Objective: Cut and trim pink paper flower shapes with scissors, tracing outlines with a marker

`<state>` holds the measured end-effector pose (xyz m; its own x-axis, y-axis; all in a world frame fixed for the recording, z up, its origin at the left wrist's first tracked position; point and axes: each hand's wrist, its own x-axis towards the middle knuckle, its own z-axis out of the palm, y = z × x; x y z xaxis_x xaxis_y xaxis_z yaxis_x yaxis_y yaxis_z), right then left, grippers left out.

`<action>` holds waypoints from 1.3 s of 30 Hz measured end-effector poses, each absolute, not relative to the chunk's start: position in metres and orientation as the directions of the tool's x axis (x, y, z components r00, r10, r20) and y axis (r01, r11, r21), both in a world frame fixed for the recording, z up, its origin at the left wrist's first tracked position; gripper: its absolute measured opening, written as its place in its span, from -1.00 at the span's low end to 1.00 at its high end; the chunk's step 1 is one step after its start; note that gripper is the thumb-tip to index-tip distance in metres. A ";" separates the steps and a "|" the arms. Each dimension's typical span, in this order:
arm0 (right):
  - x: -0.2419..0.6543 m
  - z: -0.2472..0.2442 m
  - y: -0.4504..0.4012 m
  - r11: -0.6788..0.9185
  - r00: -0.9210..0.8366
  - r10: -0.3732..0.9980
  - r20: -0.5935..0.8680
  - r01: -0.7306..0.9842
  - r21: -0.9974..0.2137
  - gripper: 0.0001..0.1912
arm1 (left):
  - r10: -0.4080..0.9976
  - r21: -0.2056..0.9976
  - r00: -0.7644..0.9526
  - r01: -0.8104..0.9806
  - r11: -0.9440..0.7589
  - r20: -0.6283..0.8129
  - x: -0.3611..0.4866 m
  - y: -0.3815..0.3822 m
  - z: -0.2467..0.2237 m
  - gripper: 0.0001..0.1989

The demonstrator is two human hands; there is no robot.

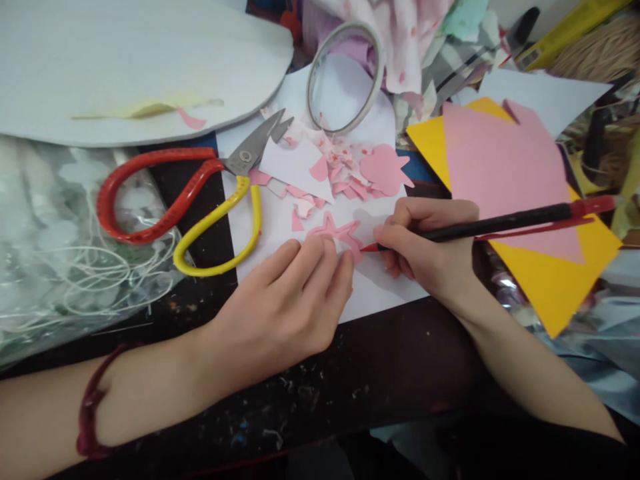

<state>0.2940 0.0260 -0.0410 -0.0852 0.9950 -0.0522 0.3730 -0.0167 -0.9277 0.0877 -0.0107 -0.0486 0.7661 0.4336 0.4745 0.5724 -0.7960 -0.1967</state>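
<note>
My right hand point(430, 247) is closed round a black pen point(500, 222) with a red tip and red end. The pen's tip touches the right edge of a small pink paper star point(343, 232), which has lines drawn on it. My left hand point(295, 293) lies over the lower left part of the star, its fingertips pressing on it, the fingers bent and close together. Under the star is a white sheet point(375, 293). Pink scraps point(350, 187) and a pink cutout point(385, 170) lie just beyond my hands.
Scissors with red and yellow handles point(217, 260) lie open at the left, near a plastic bag point(65, 247). A tape roll point(346, 77) rests at the back, beside a white board point(130, 60). Pink paper point(505, 153) and yellow paper point(555, 293) are at the right.
</note>
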 end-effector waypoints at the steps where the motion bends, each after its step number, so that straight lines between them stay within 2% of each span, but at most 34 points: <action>1: 0.294 -0.041 0.026 -0.016 -0.087 0.995 -0.052 0.367 -0.930 -0.61 | 0.436 -0.193 0.766 0.573 -0.797 0.474 0.088 -0.010 -0.049 -0.69; 15: 0.294 -0.042 0.026 -0.013 -0.088 0.995 -0.048 0.363 -0.932 -0.61 | 0.432 -0.194 0.769 0.569 -0.799 0.472 0.088 -0.011 -0.048 -0.69; 23: 0.294 -0.046 0.028 0.032 -0.098 0.995 0.003 0.303 -0.953 -0.64 | 0.438 -0.196 0.774 0.568 -0.800 0.458 0.088 -0.011 -0.048 -0.66; 30: 0.294 -0.043 0.027 0.021 -0.085 0.996 -0.009 0.347 -0.938 -0.62 | 0.436 -0.201 0.775 0.568 -0.798 0.459 0.088 -0.010 -0.048 -0.67; 39: 0.294 -0.047 0.028 0.045 -0.081 0.997 0.020 0.322 -0.946 -0.63 | 0.438 -0.205 0.779 0.567 -0.798 0.450 0.088 -0.011 -0.048 -0.66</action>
<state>0.2937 0.0280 -0.0465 -0.0805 0.9965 0.0202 0.3225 0.0452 -0.9455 0.0877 -0.0107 -0.0477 0.7785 0.4378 0.4497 0.5671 -0.7977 -0.2051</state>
